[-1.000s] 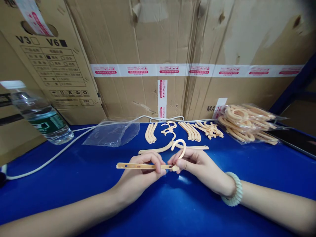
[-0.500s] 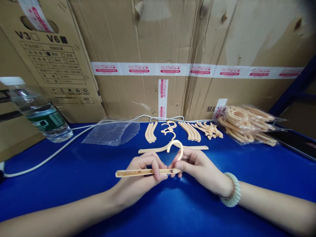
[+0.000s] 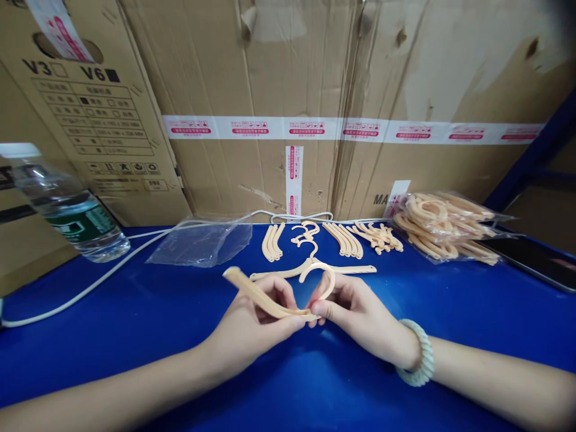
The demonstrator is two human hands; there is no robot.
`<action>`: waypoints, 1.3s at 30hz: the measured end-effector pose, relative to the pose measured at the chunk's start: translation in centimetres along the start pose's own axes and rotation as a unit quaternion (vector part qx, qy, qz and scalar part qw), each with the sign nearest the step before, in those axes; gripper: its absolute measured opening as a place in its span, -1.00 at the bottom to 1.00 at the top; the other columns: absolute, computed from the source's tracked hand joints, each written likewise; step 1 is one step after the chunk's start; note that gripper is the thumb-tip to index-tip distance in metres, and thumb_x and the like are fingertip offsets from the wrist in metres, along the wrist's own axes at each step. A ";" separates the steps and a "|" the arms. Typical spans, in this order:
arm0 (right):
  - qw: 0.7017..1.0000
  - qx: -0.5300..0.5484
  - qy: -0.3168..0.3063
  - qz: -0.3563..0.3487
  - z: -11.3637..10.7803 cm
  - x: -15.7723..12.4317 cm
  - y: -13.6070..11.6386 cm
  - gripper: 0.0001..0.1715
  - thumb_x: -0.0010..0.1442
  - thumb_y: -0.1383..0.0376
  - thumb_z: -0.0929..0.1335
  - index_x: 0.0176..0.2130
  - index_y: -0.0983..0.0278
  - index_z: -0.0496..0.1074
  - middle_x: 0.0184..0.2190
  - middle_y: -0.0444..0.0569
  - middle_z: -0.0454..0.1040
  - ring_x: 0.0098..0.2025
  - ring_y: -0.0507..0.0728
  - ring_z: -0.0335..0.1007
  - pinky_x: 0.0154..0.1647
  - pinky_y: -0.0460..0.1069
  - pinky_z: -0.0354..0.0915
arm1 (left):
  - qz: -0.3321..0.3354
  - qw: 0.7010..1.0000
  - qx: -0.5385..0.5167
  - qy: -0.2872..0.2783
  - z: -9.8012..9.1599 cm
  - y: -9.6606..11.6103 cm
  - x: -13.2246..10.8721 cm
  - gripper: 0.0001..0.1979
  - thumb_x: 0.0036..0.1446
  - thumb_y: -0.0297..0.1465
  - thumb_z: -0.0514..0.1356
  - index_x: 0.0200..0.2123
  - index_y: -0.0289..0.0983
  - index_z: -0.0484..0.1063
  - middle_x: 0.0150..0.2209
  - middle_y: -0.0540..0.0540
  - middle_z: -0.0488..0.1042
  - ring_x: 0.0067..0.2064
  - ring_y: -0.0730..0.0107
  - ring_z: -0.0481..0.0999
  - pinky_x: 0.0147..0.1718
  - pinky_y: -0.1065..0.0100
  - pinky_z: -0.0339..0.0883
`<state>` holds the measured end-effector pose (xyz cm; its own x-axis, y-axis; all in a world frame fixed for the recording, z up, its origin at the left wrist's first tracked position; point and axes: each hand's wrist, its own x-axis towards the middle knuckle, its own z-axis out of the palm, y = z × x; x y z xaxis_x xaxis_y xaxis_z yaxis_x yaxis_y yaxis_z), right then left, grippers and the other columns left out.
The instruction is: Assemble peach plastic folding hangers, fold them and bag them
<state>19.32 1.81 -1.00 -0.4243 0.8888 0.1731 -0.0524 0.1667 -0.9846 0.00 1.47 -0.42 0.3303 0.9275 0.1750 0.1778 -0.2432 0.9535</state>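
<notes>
My left hand (image 3: 256,321) pinches a peach plastic hanger arm (image 3: 252,292) that slants up to the left above the blue table (image 3: 135,336). My right hand (image 3: 355,312), with a pale bead bracelet at the wrist, pinches a peach hanger hook (image 3: 324,277) whose base meets the arm's right end between my fingertips. Just behind my hands an assembled peach hanger (image 3: 315,268) lies flat on the table.
Rows of loose peach hanger parts (image 3: 342,238) lie at the back, beside a clear bag of more parts (image 3: 443,228). An empty plastic bag (image 3: 202,243), a water bottle (image 3: 67,207) and a white cable (image 3: 81,291) are on the left. Cardboard boxes (image 3: 288,90) wall the back. A dark tablet (image 3: 535,258) lies far right.
The hanger arm in my left hand has tilted from level to slanting, its free left end now raised. Both hands stay together in the same place.
</notes>
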 end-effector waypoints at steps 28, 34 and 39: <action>0.784 -0.584 0.002 -0.208 -12.4 5.2 -0.4 -0.84 0.22 0.35 0.36 -0.22 0.26 0.56 -0.23 0.10 0.56 -0.13 0.26 0.36 -0.06 0.19 0.31 | -0.073 0.987 -0.132 -0.048 0.2 0.1 0.7 -0.71 -0.12 -0.49 0.37 -0.50 -0.28 0.25 -0.46 0.07 0.45 -0.45 0.52 0.46 -0.48 0.50 0.26; 0.810 -0.545 0.003 -0.215 -11.9 5.4 0.1 -0.86 0.16 0.38 0.38 -0.35 0.24 0.58 -0.24 0.08 0.56 -0.15 0.24 0.38 -0.05 0.19 0.31 | -0.080 0.987 -0.128 -0.050 0.1 0.7 0.6 -0.71 -0.12 -0.47 0.37 -0.50 -0.28 0.25 -0.47 0.07 0.45 -0.44 0.52 0.45 -0.43 0.48 0.28; 0.858 -0.457 0.085 -0.220 -11.4 4.8 -0.8 -0.81 0.26 0.27 0.33 -0.29 0.27 0.54 -0.28 0.06 0.58 -0.22 0.18 0.48 -0.14 0.11 0.37 | -0.081 0.985 -0.146 -0.046 0.0 0.8 0.6 -0.70 -0.11 -0.48 0.37 -0.49 -0.28 0.24 -0.45 0.06 0.47 -0.41 0.47 0.51 -0.39 0.44 0.32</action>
<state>27.60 10.77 0.90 -0.4041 0.6900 0.6005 0.5890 0.6985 -0.4064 0.38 1.86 0.44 0.4046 0.9145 0.0043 -0.0342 0.0104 0.9994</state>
